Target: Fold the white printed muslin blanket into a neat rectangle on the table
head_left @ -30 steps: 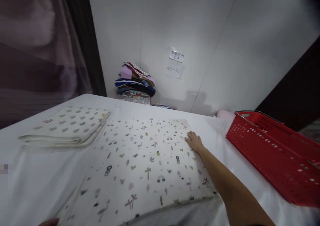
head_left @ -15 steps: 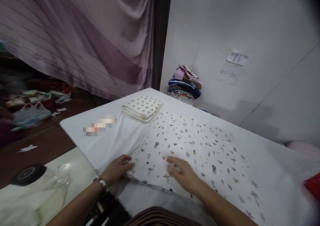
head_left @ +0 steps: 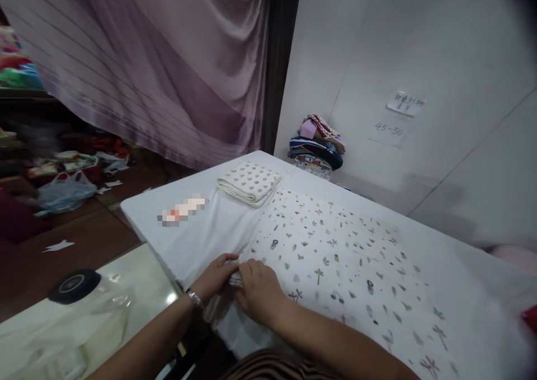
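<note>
A white cloth point(head_left: 335, 262) with small plant and figure prints lies spread flat on the white-covered table. At its near left corner my left hand point(head_left: 217, 278) has its fingers closed around the layered edge. Close beside it, my right hand point(head_left: 260, 291) grips the same near edge, fingers curled over the top and thumb below. The hands almost touch, and parts of the fingertips are hidden. Beyond the spread cloth's far left corner sits a folded cream cloth point(head_left: 250, 182) with a small grey print.
A blurred-out item point(head_left: 183, 210) lies on the table's left part. A lower white surface point(head_left: 151, 268) at left holds a black round object point(head_left: 75, 286) and clear plastic. Folded clothes point(head_left: 316, 145) are stacked by the wall. A purple curtain point(head_left: 188, 61) hangs behind.
My right hand has moved left from over the cloth to its near left corner, beside my left hand, and closed on the edge. The view has shifted slightly left.
</note>
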`<state>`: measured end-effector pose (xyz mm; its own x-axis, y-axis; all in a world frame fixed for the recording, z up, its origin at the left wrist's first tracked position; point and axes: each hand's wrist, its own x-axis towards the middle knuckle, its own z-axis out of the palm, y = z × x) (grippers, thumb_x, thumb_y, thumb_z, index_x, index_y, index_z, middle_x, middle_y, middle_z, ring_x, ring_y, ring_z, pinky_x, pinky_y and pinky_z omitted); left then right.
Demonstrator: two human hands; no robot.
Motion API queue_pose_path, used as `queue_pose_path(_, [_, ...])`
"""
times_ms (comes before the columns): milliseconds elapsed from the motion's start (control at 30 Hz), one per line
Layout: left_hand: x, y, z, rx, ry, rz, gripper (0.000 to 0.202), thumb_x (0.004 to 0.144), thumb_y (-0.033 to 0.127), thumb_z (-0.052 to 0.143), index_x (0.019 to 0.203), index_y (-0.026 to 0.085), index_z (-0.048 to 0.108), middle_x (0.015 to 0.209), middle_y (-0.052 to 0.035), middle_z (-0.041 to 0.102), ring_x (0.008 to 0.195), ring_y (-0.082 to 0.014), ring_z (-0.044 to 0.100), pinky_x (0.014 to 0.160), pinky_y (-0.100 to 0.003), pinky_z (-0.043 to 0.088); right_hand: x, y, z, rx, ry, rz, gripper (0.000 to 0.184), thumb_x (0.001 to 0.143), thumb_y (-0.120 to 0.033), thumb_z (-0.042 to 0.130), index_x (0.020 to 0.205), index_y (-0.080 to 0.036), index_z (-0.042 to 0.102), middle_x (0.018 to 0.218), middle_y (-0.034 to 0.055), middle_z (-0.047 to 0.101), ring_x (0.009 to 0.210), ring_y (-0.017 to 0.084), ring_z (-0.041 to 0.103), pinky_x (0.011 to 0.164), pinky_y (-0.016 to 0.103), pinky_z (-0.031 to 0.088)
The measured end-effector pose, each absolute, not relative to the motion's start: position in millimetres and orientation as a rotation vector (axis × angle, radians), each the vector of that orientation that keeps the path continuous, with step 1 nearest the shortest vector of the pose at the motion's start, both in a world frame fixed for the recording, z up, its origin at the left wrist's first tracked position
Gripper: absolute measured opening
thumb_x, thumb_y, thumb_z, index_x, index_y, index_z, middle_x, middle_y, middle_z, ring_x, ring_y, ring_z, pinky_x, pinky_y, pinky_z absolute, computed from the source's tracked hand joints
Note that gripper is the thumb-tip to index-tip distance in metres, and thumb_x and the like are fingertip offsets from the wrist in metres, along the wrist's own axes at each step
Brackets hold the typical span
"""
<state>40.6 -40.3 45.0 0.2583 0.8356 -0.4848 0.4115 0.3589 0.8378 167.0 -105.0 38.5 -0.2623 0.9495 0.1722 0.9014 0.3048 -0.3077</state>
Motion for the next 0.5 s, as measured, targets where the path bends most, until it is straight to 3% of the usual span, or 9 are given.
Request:
queue_pose_path(200, [38,-32,47,1.305,1.304,0.339,0.061,0.061,0.050,0.053,0.110,0.014,0.047,0.039,0.0083,0.038,0.036,-0.0106,0.035,0.039,-0.022,0.022,172,-97,33,-1.724,-2.232,0.320,0.027,0.077,-0.027,0.051,0.103,-0.017,0.051,0.099,0.0074,0.061,0.086,0.022,0.058,0.069,0.034,0.045])
queue_pose_path(333, [38,-12,39,1.342,1.271,0.296,0.065,0.060,0.059,0.058,0.107,0.015,0.048,0.047,0.0046,0.050,0.041,-0.0133,0.046,0.040,-0.023,0.030,180,-95,31,-1.725,-2.148,0.413,0.018,0.077,-0.022,0.049,0.094,-0.020,0.053,0.093,0.0028,0.064,0.081,0.018,0.059,0.068,0.029,0.043])
queue_pose_path(500, [61,26,32,1.259,1.265,0.298,0.043,0.068,0.050,0.059,0.092,0.015,0.051,0.055,0.0020,0.054,0.045,-0.0121,0.049,0.042,-0.023,0.036,189,-98,36,-1.663,-1.946,0.456,0.010,0.076,-0.017,0.049,0.083,-0.022,0.054,0.080,-0.0004,0.063,0.073,0.015,0.057,0.064,0.024,0.039])
